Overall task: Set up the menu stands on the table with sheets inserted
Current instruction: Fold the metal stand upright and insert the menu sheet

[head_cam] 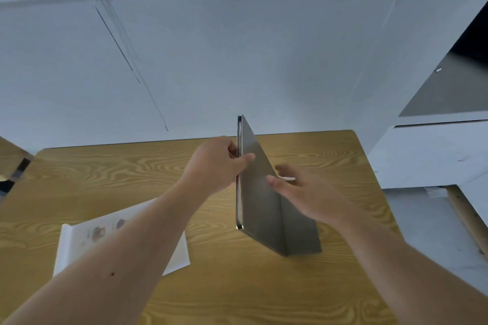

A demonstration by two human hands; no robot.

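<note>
One menu stand (261, 200) is in play, a thin grey folded panel with a shiny rounded edge, held upright above the middle of the wooden table (330, 155), its lower corner close to the tabletop; whether it touches I cannot tell. It looks stiff and fairly light, more like sheet metal or hard plastic than card, so it should keep its shape under a pinch, though the smooth faces could slip in dry fingers. The long bright edge seems the safest place to take hold, since it gives the thumb a lip to press against. The left hand (216, 163) does just that: closed narrowly on that edge near its upper half, thumb on the near face, fingers wrapped behind. The right hand (303, 192) is spread wide, fingers loose, its fingertips at the grey face and the fold; it grips nothing, and looks to be steadying or spreading the panel. Printed sheets (79, 240) lie flat on the table to the left, partly under the left forearm, not yet inserted.
</note>
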